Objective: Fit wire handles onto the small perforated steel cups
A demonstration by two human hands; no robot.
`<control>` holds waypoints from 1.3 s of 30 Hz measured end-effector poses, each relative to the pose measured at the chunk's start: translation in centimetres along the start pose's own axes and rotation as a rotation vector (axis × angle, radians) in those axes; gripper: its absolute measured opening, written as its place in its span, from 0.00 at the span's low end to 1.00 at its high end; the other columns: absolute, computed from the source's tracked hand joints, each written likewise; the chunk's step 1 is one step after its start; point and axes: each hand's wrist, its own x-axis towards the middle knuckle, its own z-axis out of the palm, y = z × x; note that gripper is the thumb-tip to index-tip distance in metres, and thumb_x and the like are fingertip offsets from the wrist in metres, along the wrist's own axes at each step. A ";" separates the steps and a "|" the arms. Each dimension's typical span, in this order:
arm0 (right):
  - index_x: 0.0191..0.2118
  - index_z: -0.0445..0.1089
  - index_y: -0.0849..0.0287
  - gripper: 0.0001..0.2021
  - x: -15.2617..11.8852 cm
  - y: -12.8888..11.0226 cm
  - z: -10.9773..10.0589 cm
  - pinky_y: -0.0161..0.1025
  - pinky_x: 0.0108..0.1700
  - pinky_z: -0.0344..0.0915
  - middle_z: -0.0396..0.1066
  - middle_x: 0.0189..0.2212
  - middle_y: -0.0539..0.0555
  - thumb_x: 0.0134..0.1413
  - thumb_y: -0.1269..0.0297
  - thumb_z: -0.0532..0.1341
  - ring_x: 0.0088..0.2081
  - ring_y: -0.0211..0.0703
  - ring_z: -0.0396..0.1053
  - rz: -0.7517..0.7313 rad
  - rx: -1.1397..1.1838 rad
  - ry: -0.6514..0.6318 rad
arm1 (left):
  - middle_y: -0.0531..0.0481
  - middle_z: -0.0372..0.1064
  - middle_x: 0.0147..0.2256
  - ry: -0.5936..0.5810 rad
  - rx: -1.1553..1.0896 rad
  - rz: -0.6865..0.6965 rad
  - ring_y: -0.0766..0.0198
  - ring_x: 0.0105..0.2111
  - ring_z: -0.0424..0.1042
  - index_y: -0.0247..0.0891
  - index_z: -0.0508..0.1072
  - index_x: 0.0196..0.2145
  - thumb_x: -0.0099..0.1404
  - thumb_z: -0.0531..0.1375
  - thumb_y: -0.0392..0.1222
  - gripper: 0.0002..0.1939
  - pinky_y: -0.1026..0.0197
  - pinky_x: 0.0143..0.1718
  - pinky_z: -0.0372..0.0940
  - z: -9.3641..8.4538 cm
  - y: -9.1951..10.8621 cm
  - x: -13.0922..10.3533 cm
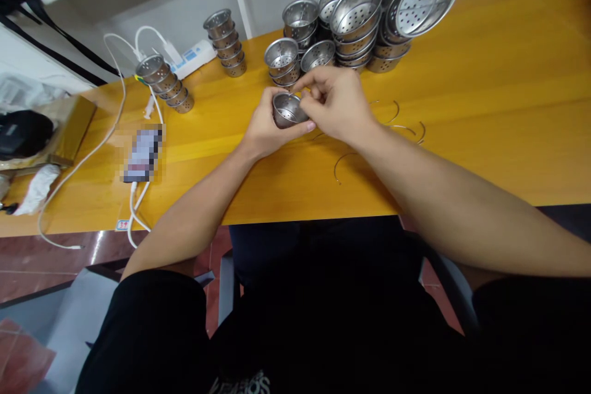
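Observation:
My left hand (268, 126) is wrapped round a small perforated metal cup (289, 109), its open mouth tilted up towards me. At the cup's rim, my right hand (335, 98) is closed in a pinch, with what looks like a thin metal wire at the fingertips; the fingers partly hide it. Several loose curved wires (336, 167) lie on the table to the right, some of them under my right forearm.
Behind my hands stand stacks of larger perforated metal cups (355, 12). Two more stacks, a near one (168, 87) and a far one (226, 43), stand left of them. A power strip (194, 58), white cables and a phone (144, 154) occupy the yellow table's (484, 104) left side.

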 end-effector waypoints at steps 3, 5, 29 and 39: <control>0.45 0.84 0.44 0.18 0.1 -0.6 -0.2 0.57 0.40 0.78 0.77 0.32 0.54 0.76 0.37 0.79 0.36 0.59 0.76 0.014 0.056 -0.013 | 0.46 0.82 0.60 -0.033 -0.034 -0.002 0.42 0.61 0.88 0.51 0.72 0.68 0.59 0.86 0.90 0.58 0.36 0.73 0.81 -0.3 0.2 0.2; 0.45 0.85 0.44 0.23 0.1 -1.2 -0.8 0.55 0.38 0.78 0.80 0.34 0.55 0.76 0.30 0.79 0.38 0.60 0.79 0.032 0.126 -0.066 | 0.47 0.83 0.58 -0.057 -0.086 0.003 0.46 0.58 0.88 0.51 0.74 0.67 0.59 0.85 0.91 0.58 0.39 0.68 0.83 -0.6 0.1 0.5; 0.39 0.80 0.50 0.40 0.3 -1.6 -2.4 0.40 0.20 0.64 0.75 0.23 0.49 0.54 0.19 0.91 0.22 0.44 0.71 0.152 0.459 -0.349 | 0.43 0.79 0.63 -0.182 -0.041 0.084 0.48 0.58 0.87 0.48 0.70 0.72 0.76 0.83 0.76 0.46 0.42 0.63 0.84 -1.2 -1.1 -0.6; 0.38 0.80 0.51 0.37 0.2 -1.6 -2.4 0.39 0.21 0.62 0.74 0.24 0.48 0.53 0.27 0.95 0.22 0.40 0.68 0.155 0.500 -0.347 | 0.44 0.80 0.62 -0.174 -0.031 0.137 0.49 0.57 0.87 0.48 0.70 0.72 0.77 0.85 0.66 0.43 0.45 0.61 0.85 -1.5 -0.3 -0.6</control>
